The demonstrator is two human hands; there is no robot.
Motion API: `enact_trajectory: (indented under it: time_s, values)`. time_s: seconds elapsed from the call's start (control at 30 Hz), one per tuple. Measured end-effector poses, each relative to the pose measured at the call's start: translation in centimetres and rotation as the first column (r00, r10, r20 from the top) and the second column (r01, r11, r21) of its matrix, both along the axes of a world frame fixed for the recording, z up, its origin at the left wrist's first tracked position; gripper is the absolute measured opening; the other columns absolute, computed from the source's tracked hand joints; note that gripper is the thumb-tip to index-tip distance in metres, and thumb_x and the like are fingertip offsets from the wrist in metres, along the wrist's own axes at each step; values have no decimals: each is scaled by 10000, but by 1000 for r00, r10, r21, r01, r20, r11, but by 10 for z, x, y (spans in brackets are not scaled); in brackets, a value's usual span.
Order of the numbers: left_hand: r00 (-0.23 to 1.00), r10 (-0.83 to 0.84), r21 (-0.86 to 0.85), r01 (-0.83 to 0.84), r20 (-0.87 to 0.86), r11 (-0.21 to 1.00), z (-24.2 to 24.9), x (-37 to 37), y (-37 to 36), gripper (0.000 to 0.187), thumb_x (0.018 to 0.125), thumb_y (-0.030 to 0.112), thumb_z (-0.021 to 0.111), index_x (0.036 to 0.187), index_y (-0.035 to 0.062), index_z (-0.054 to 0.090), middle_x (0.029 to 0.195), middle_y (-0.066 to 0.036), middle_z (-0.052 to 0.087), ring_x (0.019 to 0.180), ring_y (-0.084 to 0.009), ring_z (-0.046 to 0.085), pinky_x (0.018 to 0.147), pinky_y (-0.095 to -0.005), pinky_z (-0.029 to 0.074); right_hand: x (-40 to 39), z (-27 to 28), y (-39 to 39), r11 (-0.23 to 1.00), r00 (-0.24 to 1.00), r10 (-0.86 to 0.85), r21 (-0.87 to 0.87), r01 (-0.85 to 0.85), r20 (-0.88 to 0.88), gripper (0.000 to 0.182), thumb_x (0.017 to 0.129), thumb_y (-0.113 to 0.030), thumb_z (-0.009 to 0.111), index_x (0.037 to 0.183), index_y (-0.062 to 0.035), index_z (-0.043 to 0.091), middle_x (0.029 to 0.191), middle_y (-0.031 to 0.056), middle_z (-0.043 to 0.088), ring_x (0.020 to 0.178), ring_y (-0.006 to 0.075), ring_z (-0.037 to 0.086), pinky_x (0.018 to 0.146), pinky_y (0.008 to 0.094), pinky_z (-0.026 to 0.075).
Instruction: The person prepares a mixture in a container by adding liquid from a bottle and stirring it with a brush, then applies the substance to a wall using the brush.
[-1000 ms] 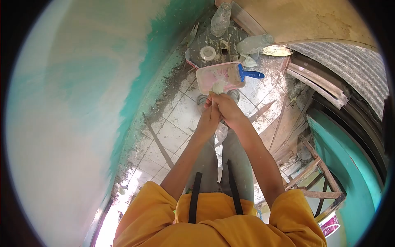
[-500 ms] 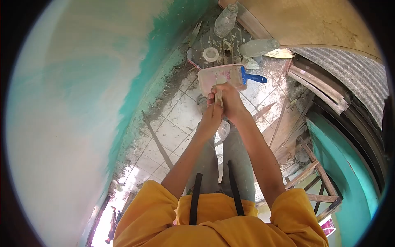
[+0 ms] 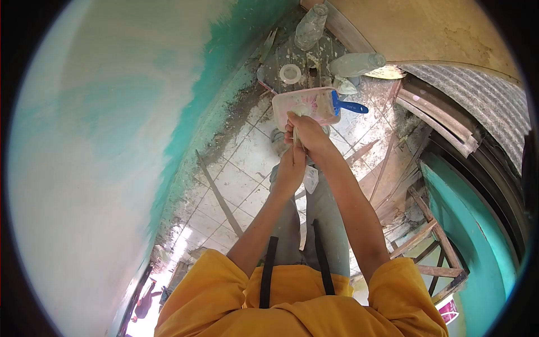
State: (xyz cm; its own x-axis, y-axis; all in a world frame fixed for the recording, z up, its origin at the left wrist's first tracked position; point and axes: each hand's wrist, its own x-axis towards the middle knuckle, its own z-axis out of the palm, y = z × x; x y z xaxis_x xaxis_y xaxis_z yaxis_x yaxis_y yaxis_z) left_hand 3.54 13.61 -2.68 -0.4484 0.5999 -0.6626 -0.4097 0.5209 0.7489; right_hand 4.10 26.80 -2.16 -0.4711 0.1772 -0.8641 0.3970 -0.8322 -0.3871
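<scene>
Both hands work one pale, soft item, likely a putty or filler bag [image 3: 296, 135], held above the pink tray [image 3: 306, 105] on the floor.

Change over the last second: a second ago both hands were bunched together at the bag's top, with a white tuft showing right over the tray edge. Now the left hand [image 3: 291, 169] has slid down and back toward the body, while the right hand [image 3: 306, 132] has stayed up near the tray. The tuft is no longer visible; it's covered by the right hand's fingers or already squeezed out, can't tell which.

Hand state:
- Right hand: closed in a fist around the upper end of the bag, just over the near rim of the tray.
- Left hand: closed, pinching the strip lower down. A clear plastic tail [image 3: 310, 178] hangs below it, in front of the grey trousers.

My read: the hands spreading apart along the strip looks like a squeeze or stripping stroke that pushes the contents toward the tray end. Whether anything has landed in the tray, can't tell.

The blue-handled scraper [image 3: 349, 105] lies across the tray's right rim, untouched. The tape roll [image 3: 290, 73] and two plastic bottles [image 3: 356, 64] sit on the dirty floor beyond the tray. The half-coated green wall [image 3: 185, 129] is on the left.
</scene>
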Motion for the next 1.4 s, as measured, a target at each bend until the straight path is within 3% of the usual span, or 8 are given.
enact_trajectory:
  time_s: [0.3, 0.5, 0.6, 0.7, 0.77, 1.07, 1.3, 1.4]
  values:
    - [995, -46, -57, 41, -88, 998, 4, 4, -3, 426, 1100, 374, 300, 929, 50, 516, 726, 2, 475, 620, -97, 433, 549, -295, 368, 0, -22, -2, 997, 1000, -24, -78, 25, 7, 292, 1031, -322, 562, 860, -85, 560, 799, 10, 549, 675, 149, 554, 683, 349, 544]
    - [984, -80, -68, 69, -161, 995, -2, 10, -7, 435, 1094, 387, 307, 941, 36, 513, 743, -19, 487, 641, -121, 453, 581, -325, 391, 3, -15, 3, 986, 994, -78, -156, 67, -70, 284, 1038, -305, 551, 826, -118, 522, 757, -24, 487, 603, 90, 469, 590, 310, 454]
    - [982, -135, -39, 131, -134, 991, -2, 7, -6, 468, 1088, 424, 290, 949, 41, 520, 759, -20, 505, 676, -117, 462, 620, -311, 389, 5, -16, 9, 992, 989, 39, -115, -55, -140, 338, 1039, -354, 540, 788, -132, 492, 709, -51, 430, 582, 76, 418, 558, 286, 387]
    - [974, -175, 61, 167, 147, 984, 1, 3, -9, 484, 1075, 444, 278, 963, 51, 536, 775, -14, 523, 705, -108, 461, 654, -289, 376, 4, -16, 3, 953, 951, 298, -29, -301, -80, 421, 1044, -445, 514, 756, -141, 472, 661, -56, 403, 586, 76, 407, 546, 274, 368]
    - [956, -40, 69, 21, 290, 997, 0, 8, -9, 395, 1040, 395, 359, 888, 74, 531, 764, 20, 471, 679, -90, 384, 629, -282, 322, 11, -8, -1, 885, 912, 411, 239, -400, 7, 525, 1060, -490, 443, 784, -56, 551, 643, -19, 444, 580, 156, 448, 584, 335, 413]
    - [952, -102, 55, 89, 290, 994, -5, 9, -3, 380, 1039, 408, 373, 909, 83, 522, 811, 14, 502, 727, -94, 417, 667, -277, 330, 26, -34, -19, 760, 944, 320, 617, -204, -82, 555, 1086, -506, 375, 811, -43, 510, 638, -12, 435, 605, 134, 418, 569, 338, 377]
    - [908, -43, 67, 17, 417, 998, -34, 7, -11, 423, 1039, 423, 369, 1002, 64, 592, 841, -4, 558, 762, -99, 484, 688, -274, 361, 28, -38, -14, 767, 921, 383, 579, -276, -69, 535, 1089, -504, 374, 781, -77, 467, 669, -16, 402, 628, 113, 386, 561, 325, 334]
    - [923, -158, 111, 127, 352, 986, -32, -6, -11, 470, 1042, 434, 343, 1083, 53, 615, 881, -25, 605, 765, -111, 538, 678, -278, 392, 28, -43, -12, 848, 942, 318, 476, -233, -106, 533, 1083, -518, 394, 757, -99, 446, 697, -27, 420, 634, 100, 370, 550, 325, 307]
